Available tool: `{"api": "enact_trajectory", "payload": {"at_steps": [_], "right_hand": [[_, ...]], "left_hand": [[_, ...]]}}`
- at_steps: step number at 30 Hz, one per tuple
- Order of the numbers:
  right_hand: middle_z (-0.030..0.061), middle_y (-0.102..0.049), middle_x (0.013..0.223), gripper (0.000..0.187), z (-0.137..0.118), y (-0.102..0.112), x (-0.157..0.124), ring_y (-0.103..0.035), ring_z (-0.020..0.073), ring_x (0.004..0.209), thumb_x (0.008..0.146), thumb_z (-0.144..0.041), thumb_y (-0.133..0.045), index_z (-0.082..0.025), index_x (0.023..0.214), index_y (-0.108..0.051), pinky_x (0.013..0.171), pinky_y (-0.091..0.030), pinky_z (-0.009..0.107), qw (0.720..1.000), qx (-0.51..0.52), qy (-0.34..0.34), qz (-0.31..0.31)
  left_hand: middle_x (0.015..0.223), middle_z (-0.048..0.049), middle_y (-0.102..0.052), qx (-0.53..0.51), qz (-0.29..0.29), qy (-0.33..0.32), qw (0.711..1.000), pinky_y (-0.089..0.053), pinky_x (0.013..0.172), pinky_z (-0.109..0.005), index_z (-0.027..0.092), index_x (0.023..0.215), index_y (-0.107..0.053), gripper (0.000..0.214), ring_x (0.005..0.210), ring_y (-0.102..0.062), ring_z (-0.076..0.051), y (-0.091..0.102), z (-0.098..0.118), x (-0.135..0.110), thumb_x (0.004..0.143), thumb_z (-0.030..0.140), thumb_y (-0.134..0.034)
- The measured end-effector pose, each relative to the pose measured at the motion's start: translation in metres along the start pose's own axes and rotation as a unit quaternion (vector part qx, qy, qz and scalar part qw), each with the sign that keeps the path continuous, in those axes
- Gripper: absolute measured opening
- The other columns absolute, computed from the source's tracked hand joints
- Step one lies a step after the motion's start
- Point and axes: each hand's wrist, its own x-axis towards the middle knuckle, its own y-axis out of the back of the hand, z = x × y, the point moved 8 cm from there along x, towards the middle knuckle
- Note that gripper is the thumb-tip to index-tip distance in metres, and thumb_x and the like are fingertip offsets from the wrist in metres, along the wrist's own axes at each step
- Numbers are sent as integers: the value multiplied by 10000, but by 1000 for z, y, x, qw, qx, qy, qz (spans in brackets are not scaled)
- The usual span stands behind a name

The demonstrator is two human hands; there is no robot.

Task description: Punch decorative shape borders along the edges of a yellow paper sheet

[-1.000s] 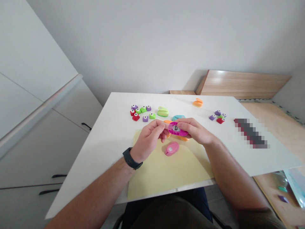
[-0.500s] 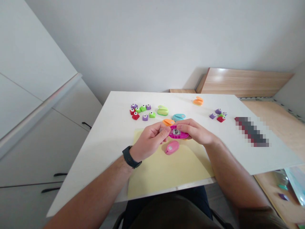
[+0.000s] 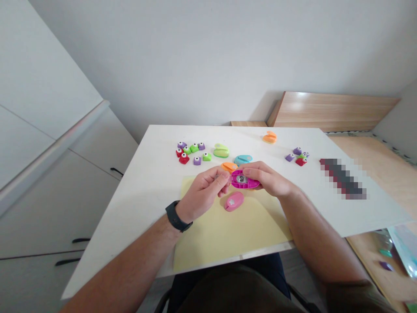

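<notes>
The magenta craft punch (image 3: 243, 179) was held up just above the yellow paper sheet (image 3: 257, 226), near the middle of the table (image 3: 137, 204), with a round metal part showing at its centre. The left hand (image 3: 203, 194) was closed on its left end and the right hand (image 3: 269, 180) on its right end, both gripping it with the fingers curled; the fingers hid part of the punch, so it was hard to say whether it was being squeezed. A black watch (image 3: 176, 216) sat on the left wrist.

Just below the punch, a pink oval punch (image 3: 233, 201) lay on the sheet. Beyond the hands, toward the far edge, lay an orange punch (image 3: 229, 167), a teal punch (image 3: 243, 159), a green punch (image 3: 221, 150) and another orange punch (image 3: 269, 137). Small square punches formed two clusters, (image 3: 190, 152) toward the far left and (image 3: 298, 155) toward the far right. Only the magenta punch was in hand; the others lay set down.
</notes>
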Motion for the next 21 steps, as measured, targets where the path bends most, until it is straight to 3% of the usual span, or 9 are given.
{"api": "enact_trajectory", "payload": {"at_steps": [5,8,12,18,21], "right_hand": [[-48,-412,600,448,-1,1,1,-337,86,515,994,-559,-494,-176,770,-553,460,-239,244,1000,-4,3,16],[-45,-432,601,479,-5,4,1,-338,91,526,1009,-577,-463,-175,770,-563,479,-249,253,998,-25,17,48],[-29,-469,638,518,-11,6,0,-380,108,586,1009,-609,-447,-169,780,-600,537,-305,261,994,-61,41,87],[5,-571,779,548,-20,-2,0,-477,136,722,1050,-595,-343,-180,835,-628,678,-391,275,980,-153,90,88],[0,-555,731,538,-24,-1,-1,-471,137,685,1062,-576,-324,-194,788,-586,663,-371,283,959,-228,102,131]], "left_hand": [[781,6,-568,-52,7,-26,998,-432,640,-251,195,843,-571,304,672,-514,-109,2,1,0,992,459,-591],[1037,-43,-633,-37,7,-39,999,-500,676,-264,191,880,-609,279,724,-561,-104,1,3,0,985,449,-606],[1383,-100,-560,-45,-23,-38,998,-591,730,-313,179,904,-658,268,890,-636,-151,-8,6,0,976,434,-619],[1204,-99,-673,-79,-7,-2,997,-616,844,-354,169,903,-676,273,909,-690,-174,-9,-7,2,941,439,-675],[1085,-81,-699,-86,18,1,996,-609,866,-348,163,914,-671,293,953,-691,-187,-4,-12,5,945,455,-667]]}}
